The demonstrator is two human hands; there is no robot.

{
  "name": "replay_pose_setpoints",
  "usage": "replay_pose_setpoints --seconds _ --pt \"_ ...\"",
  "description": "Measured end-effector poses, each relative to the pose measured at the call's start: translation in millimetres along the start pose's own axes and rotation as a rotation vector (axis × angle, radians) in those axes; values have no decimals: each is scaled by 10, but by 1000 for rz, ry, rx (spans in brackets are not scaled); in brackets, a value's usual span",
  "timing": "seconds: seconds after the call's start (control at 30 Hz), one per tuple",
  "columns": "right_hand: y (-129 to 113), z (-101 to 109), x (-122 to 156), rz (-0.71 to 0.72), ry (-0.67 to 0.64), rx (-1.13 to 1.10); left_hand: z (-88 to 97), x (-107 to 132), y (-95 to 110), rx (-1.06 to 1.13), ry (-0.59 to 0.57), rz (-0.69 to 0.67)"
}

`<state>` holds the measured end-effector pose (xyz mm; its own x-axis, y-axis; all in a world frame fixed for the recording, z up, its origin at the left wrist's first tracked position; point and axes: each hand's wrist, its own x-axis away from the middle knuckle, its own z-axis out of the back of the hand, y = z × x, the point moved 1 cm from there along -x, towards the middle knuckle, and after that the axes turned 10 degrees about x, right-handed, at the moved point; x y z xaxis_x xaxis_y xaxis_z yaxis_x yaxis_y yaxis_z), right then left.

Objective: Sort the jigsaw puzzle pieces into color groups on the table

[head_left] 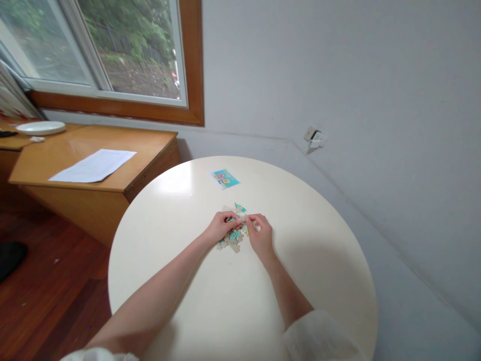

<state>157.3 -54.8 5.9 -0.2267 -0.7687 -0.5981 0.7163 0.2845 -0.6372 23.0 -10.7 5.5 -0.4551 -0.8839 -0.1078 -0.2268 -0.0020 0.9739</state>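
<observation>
A small heap of jigsaw puzzle pieces, beige and teal, lies near the middle of a round cream table. My left hand rests on the heap's left side with fingers curled in a pinch. My right hand is at the heap's right side, fingers also pinched. Both hands meet over a puzzle piece held between their fingertips. A small teal picture card lies flat farther back on the table.
A wooden desk stands at the left with a white sheet of paper and a white plate. A window is above it. A wall socket is on the grey wall. Dark wood floor lies at left.
</observation>
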Motion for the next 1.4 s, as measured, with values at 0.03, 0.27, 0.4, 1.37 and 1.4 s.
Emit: replay_pose_setpoints --seconds 0.03,0.27,0.4,1.37,1.4 --pt "6 -2 2 -2 -1 4 1 1 -2 -2 0 4" --pt "38 -14 9 -17 -3 -6 -2 4 8 -24 16 17" --pt "45 -18 9 -31 -7 -7 5 2 8 -26 15 26" --pt "75 -27 19 -128 -22 -82 -26 9 31 -53 -8 34" --pt "70 -25 18 -121 -21 -80 -23 7 28 -58 -9 30"
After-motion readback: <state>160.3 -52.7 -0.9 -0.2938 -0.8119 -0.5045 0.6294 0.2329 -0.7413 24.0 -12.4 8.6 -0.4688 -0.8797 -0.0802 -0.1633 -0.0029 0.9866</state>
